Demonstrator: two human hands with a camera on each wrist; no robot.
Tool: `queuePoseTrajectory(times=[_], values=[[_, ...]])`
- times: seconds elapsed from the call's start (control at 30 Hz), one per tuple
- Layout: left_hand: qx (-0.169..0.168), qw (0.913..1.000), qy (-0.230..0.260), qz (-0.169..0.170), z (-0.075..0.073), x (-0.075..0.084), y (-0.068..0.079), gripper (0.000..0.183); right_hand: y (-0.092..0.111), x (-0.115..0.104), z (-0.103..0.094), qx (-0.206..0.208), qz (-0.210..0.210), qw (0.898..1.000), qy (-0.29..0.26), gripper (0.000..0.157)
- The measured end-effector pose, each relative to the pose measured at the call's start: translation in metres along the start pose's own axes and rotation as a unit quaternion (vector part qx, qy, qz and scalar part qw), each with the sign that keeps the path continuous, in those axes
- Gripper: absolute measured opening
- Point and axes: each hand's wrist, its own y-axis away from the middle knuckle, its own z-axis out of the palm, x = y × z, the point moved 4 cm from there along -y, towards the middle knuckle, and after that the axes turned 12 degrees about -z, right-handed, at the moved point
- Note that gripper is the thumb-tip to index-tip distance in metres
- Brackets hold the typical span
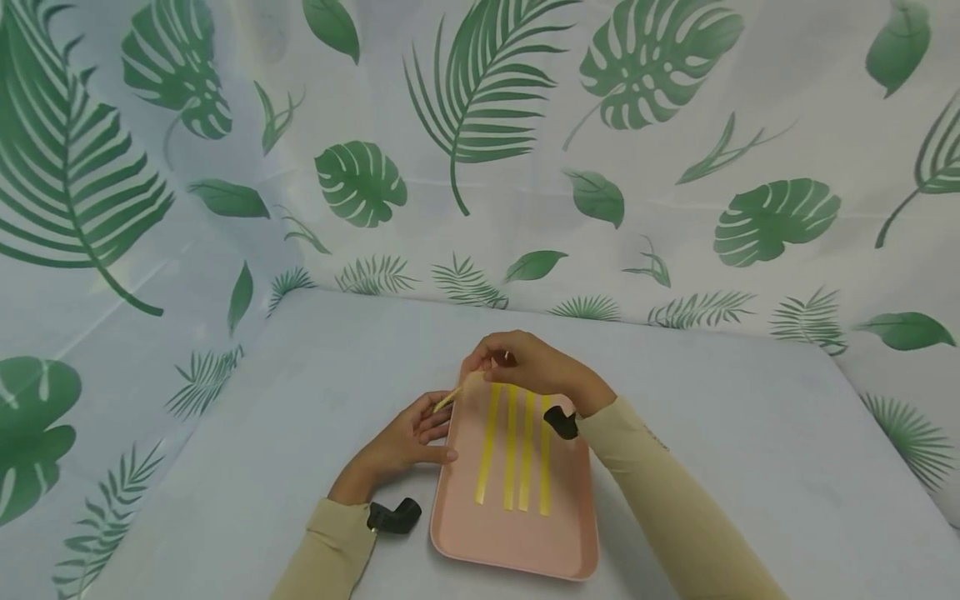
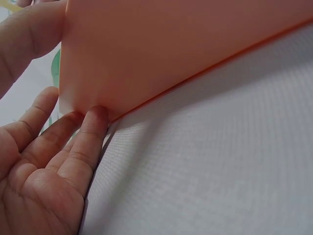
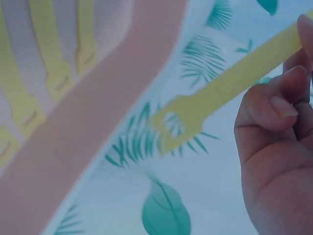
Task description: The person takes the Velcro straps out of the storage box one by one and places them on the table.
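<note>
Above the far end of a pink tray (image 1: 516, 540), my right hand (image 1: 536, 365) pinches a yellow hook-and-loop cable tie (image 3: 230, 90). The tie's wider head, with a hole through it, points away from the fingers in the right wrist view. In the head view, the tie's visible stretch slants down toward my left hand (image 1: 408, 435). That hand lies at the tray's left side, its thumb and fingertips touching the tray, fingers spread and fairly straight. Several more yellow cable ties (image 1: 510, 467) lie side by side, lengthwise, in the tray. My right hand hides their far ends in the head view.
A pale grey cloth covers the table (image 1: 247, 467) around the tray. White fabric with green leaf prints (image 1: 517, 233) hangs behind the table and along its sides. A small black camera sits on each wrist, over beige sleeves (image 1: 667, 500).
</note>
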Motion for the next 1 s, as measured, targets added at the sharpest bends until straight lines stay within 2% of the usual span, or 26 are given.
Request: queuePoseTrajectory(times=[0.17, 0.4, 0.83, 1.0], values=[[0.004, 1.0, -0.005, 0.007, 0.002, 0.001, 0.0, 0.092, 0.012, -0.015, -0.012, 0.035, 0.011, 0.999, 0.022, 0.012], [-0.003, 0.9998, 0.0, 0.021, 0.002, 0.001, 0.0, 0.094, 0.033, -0.027, -0.025, 0.093, 0.004, 0.995, 0.036, 0.007], [0.006, 0.9999, -0.009, 0.009, 0.002, -0.002, 0.002, 0.097, 0.087, -0.03, -0.034, 0.183, 0.045, 0.982, -0.032, 0.008], [0.005, 0.9999, -0.009, 0.011, 0.003, -0.003, 0.0, 0.098, 0.114, -0.026, -0.035, 0.223, 0.069, 0.97, -0.064, 0.008]])
